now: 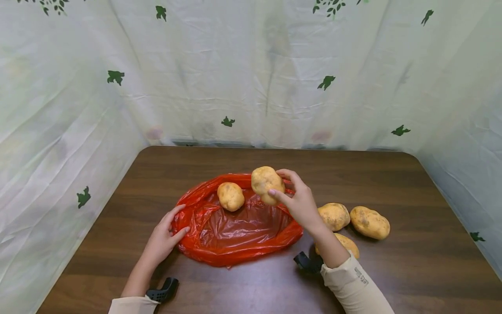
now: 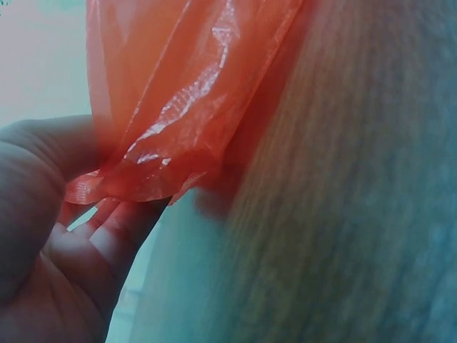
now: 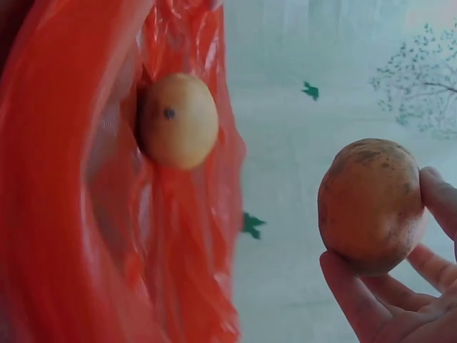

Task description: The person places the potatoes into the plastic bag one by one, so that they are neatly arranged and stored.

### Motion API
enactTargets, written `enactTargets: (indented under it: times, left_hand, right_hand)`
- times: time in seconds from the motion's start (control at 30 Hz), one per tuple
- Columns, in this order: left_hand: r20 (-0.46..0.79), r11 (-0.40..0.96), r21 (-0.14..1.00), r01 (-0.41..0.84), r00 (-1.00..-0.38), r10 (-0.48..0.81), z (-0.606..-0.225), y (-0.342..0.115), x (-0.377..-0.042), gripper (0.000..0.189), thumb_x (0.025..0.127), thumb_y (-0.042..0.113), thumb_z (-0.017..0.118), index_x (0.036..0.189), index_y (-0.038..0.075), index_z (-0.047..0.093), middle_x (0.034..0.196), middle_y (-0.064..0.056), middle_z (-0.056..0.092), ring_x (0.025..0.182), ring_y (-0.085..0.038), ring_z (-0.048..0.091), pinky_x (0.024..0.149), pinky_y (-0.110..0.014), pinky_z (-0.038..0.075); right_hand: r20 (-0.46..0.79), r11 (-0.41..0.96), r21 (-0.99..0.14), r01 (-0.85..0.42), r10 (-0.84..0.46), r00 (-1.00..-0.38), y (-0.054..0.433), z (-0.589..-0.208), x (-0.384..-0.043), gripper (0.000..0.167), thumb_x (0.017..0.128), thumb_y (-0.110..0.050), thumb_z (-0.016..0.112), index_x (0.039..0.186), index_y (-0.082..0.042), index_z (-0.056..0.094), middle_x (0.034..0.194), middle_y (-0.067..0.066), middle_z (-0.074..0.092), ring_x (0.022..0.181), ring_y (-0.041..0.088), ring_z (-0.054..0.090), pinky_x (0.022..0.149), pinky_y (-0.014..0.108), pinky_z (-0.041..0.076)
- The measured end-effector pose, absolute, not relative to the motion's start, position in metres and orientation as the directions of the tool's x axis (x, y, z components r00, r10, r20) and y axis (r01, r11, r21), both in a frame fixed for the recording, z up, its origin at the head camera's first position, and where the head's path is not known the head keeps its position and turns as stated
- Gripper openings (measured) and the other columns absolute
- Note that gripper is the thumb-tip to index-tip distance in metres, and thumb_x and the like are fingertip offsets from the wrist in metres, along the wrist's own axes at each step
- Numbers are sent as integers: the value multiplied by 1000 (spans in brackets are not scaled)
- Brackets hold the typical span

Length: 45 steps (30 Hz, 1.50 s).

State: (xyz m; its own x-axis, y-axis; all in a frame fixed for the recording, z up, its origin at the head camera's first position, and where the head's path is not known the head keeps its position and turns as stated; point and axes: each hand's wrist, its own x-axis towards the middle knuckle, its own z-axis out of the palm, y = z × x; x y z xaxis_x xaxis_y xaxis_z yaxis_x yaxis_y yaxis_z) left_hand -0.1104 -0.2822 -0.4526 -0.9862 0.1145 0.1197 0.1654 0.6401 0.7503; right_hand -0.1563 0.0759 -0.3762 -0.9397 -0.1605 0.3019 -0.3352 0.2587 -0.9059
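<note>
A red plastic bag (image 1: 243, 253) lies spread with its mouth wide on the table. My left hand (image 1: 162, 237) grips the bag's left edge; in the left wrist view the thumb and fingers pinch the thin red film (image 2: 178, 93). Inside the bag, toward the back left, sits one potato (image 1: 230, 196). My right hand (image 1: 302, 205) holds another potato (image 1: 263, 181) between thumb and fingers above the bag's back right part. From the right wrist, this held potato (image 3: 371, 207) appears apart from the bag and from the potato inside it (image 3: 182, 121).
To the right of the bag, three potatoes lie on the brown wooden table (image 1: 415, 261): one (image 1: 333, 216) behind the right forearm, one (image 1: 370, 223) farther right, and one (image 1: 347, 245) partly hidden by the forearm. A pale curtain (image 1: 243, 78) with green bird shapes surrounds the table.
</note>
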Motion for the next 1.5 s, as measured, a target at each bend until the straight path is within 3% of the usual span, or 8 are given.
enactTargets:
  times: [0.2, 0.63, 0.8, 1.13, 1.5]
  left_hand:
    - [115, 646, 746, 161, -987, 113, -452, -283, -109, 62, 83, 16, 65, 136, 14, 34, 134, -20, 35, 111, -40, 44, 78, -46, 48]
    - [122, 646, 744, 171, -985, 120, -453, -282, -110, 61, 83, 15, 65, 136, 13, 35, 132, -21, 36, 109, -42, 46, 76, -45, 49]
    - [136, 647, 740, 185, -983, 126, -453, -281, -110, 61, 82, 15, 66, 136, 13, 35, 130, -21, 38, 105, -40, 49, 74, -43, 51]
    - [161, 645, 735, 210, -978, 135, -455, -280, -112, 62, 81, 12, 67, 135, 12, 37, 128, -20, 40, 102, -39, 51, 73, -42, 51]
    - [132, 638, 748, 186, -983, 132, -452, -280, -110, 61, 83, 14, 65, 136, 12, 35, 131, -21, 37, 107, -40, 47, 75, -42, 50]
  right_hand:
    - [215, 237, -938, -254, -179, -960, 54, -389, -169, 49, 80, -24, 68, 123, -13, 48, 119, 9, 50, 96, 25, 57, 70, 34, 53]
    - [97, 326, -934, -145, -160, -982, 40, -420, -197, 44, 82, -21, 66, 120, -10, 47, 118, 11, 51, 93, 23, 57, 73, 33, 51]
    - [87, 352, -926, -138, -158, -984, 37, -431, -204, 42, 81, -18, 67, 118, -9, 48, 117, 12, 52, 91, 22, 54, 74, 34, 48]
    - [96, 387, -911, -145, -142, -985, 33, -443, -210, 44, 81, -18, 67, 119, -6, 48, 117, 12, 51, 106, 22, 49, 91, 39, 41]
    - [93, 367, -921, -132, -121, -988, 33, -440, -207, 44, 82, -18, 66, 120, -5, 48, 117, 10, 51, 105, 21, 49, 88, 37, 44]
